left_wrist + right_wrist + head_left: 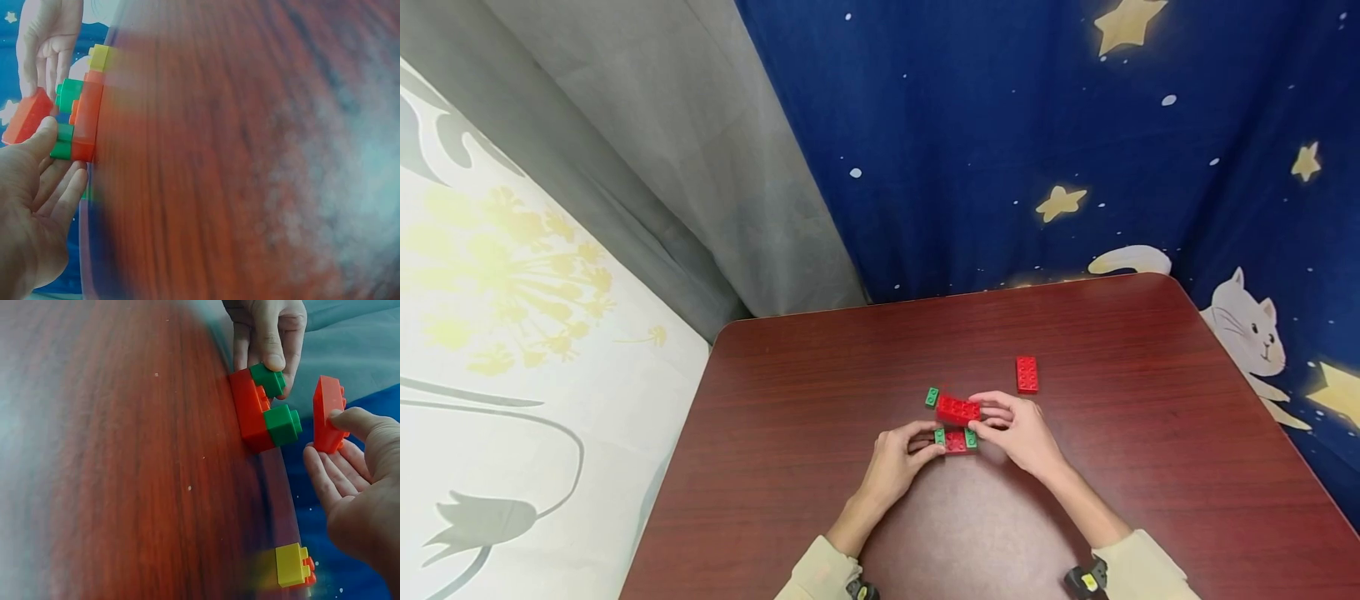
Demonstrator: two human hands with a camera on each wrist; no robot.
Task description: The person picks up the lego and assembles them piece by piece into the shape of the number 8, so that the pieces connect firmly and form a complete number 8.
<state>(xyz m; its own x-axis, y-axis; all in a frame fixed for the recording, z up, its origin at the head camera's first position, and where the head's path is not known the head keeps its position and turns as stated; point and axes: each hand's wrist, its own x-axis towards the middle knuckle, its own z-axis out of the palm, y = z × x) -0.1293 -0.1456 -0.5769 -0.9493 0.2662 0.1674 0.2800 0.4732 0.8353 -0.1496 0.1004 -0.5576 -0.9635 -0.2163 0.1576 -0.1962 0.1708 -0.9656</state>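
A long red brick [956, 443] lies on the table with a small green brick [939, 436] at its left end and another green brick [281, 426] at its right end. My left hand [904, 457] pinches the left end of this stack, thumb on the green brick and fingers behind. My right hand [1017, 432] holds a second long red brick [958, 410] between thumb and fingers. That brick is raised and tilted, just above and behind the stack in the head view. A gap shows between it and the green studs in the right wrist view.
A loose green brick [932, 397] lies beyond the held brick. Another red brick [1027, 375] lies farther back to the right. A yellow brick [292, 565] stands right of the stack, hidden in the head view. Curtains [985, 150] hang behind the dark red table [820, 367].
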